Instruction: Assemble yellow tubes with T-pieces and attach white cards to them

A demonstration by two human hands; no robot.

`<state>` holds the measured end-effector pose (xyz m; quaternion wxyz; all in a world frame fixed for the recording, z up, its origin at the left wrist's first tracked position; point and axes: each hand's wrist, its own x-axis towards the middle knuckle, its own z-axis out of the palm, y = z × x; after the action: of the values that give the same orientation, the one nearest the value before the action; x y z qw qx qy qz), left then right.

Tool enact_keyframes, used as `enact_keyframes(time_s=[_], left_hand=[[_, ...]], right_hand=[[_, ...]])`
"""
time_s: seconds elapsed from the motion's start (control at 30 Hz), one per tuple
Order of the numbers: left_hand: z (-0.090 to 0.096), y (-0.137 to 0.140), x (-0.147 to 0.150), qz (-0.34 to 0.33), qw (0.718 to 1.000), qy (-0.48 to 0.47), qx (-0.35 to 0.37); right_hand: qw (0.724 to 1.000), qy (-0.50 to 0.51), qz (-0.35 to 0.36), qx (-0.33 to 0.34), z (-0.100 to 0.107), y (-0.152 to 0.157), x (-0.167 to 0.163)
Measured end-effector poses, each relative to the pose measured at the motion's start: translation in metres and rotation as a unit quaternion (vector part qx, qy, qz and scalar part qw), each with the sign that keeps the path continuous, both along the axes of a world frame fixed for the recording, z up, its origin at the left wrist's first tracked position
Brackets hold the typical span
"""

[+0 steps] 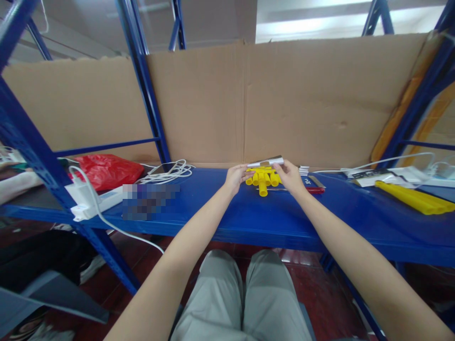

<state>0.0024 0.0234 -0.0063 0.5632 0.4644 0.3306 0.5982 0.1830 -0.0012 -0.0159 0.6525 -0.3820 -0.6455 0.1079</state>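
Note:
In the head view, my left hand [236,178] and my right hand [288,176] are closed on opposite ends of a slim white-and-silver piece [266,162]. It is held nearly level, its right end slightly higher. What it is exactly I cannot make out. Just below and behind my hands lies a group of yellow tubes [263,184] on the blue shelf, open ends facing me. Beside my right hand are a dark red slim object [314,190], a dark blue packet and several small white sticks [303,170].
A cardboard sheet [199,104] walls off the back of the blue shelf [202,203]. Longer yellow tubes [414,196] lie at right. On the left are a power strip [106,201], coiled white cable [174,171] and a red plastic bag [108,171]. Blue posts stand either side.

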Motion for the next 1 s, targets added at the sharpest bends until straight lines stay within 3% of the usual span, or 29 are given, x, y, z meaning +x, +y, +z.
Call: enact_keyframes(time_s=[0.13,0.23,0.33,0.4,0.5,0.87,1.0], left_hand=[[-0.008,0.007,-0.001,0.041,0.991,0.130,0.013],[-0.014,0.007,0.001,0.096,0.952,0.280,0.076],[-0.020,0.003,0.006,0.095,0.908,0.378,0.151],[-0.024,0.000,0.010,0.075,0.894,0.413,0.159],[-0.030,-0.002,0.015,0.024,0.896,0.420,0.142],[-0.037,0.001,0.018,-0.067,0.948,0.298,0.085],[-0.033,-0.001,0.019,-0.060,0.952,0.297,0.051]], right_hand=[[0.998,0.069,-0.013,-0.001,0.003,0.000,0.002],[0.991,0.129,-0.022,-0.003,0.004,0.003,0.005],[0.987,0.158,-0.018,-0.015,0.004,0.005,0.005],[0.987,0.159,-0.010,-0.021,0.003,0.006,0.004],[0.988,0.153,-0.009,-0.027,0.002,0.005,0.003],[0.989,0.140,-0.039,-0.028,0.003,0.002,0.005],[0.989,0.136,-0.040,-0.036,0.002,0.003,0.005]])
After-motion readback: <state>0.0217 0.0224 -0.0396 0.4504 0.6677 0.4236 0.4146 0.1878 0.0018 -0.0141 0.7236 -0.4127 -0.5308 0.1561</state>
